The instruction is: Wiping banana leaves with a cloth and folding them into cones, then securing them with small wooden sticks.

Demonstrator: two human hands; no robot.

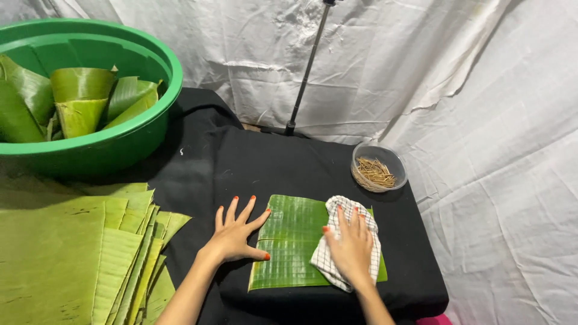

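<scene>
A rectangular piece of green banana leaf (292,241) lies flat on a black cloth-covered surface (253,162). My left hand (236,232) rests flat with fingers spread on the black cloth, its thumb touching the leaf's left edge. My right hand (351,247) presses a white checked cloth (325,256) down on the right part of the leaf.
A green plastic basin (129,135) at the upper left holds several rolled and folded leaf pieces (81,99). A stack of cut banana leaves (78,253) lies at the lower left. A small clear bowl of thin wooden sticks (377,168) stands beyond the leaf. A black stand pole (307,69) rises against white sheeting.
</scene>
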